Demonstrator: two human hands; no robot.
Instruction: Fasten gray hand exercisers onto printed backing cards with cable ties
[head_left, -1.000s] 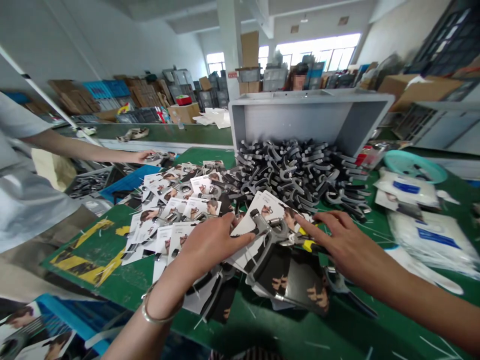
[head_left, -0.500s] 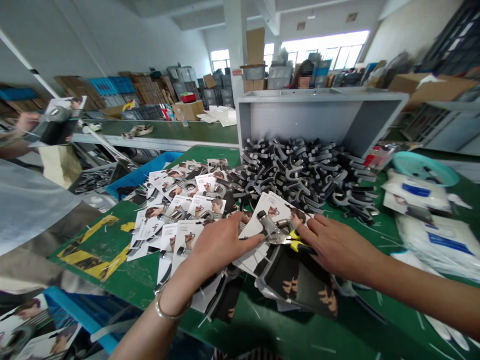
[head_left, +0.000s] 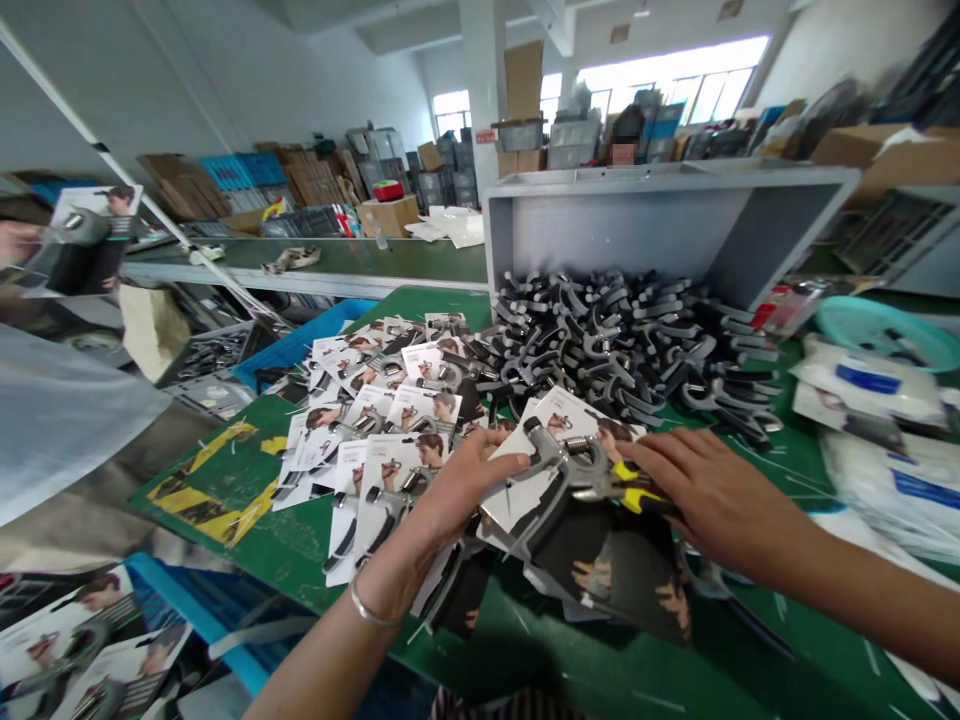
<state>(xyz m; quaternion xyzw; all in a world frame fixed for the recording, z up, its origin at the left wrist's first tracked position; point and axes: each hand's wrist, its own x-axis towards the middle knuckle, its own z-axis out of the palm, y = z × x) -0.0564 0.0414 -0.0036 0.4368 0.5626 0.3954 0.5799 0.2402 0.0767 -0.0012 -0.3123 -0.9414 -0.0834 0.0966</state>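
While the left hand (head_left: 457, 490) presses its fingertips on the near-left edge of the printed card (head_left: 525, 480), the right hand (head_left: 712, 495) lies over the card's right side. The left hand is half curled, thumb on top of the card and fingers tucked under its edge, so it pinches the card. The right hand is flat with its fingers extended; a tool with yellow handles (head_left: 634, 497) shows beneath its fingertips, and whether the hand grips it or only rests on it cannot be told. A grey hand gripper (head_left: 559, 465) with a coil spring lies on the card, between the two hands.

Locations relative to the card:
- The card tops a loose stack of similar carded units on the green table (head_left: 225, 520), at its near edge.
- Left of and beyond the card, further carded grippers (head_left: 375, 420) are spread in overlapping rows.
- Directly beyond the card lies a heap of loose grey grippers (head_left: 622, 345), spilling from a grey bin (head_left: 637, 220) tipped on its side.
- Right of the card lie white plastic bags (head_left: 870, 385) and a teal dish (head_left: 889, 330).
- Far left of the card, another person's hand (head_left: 19, 240) holds up a carded gripper (head_left: 82, 240).
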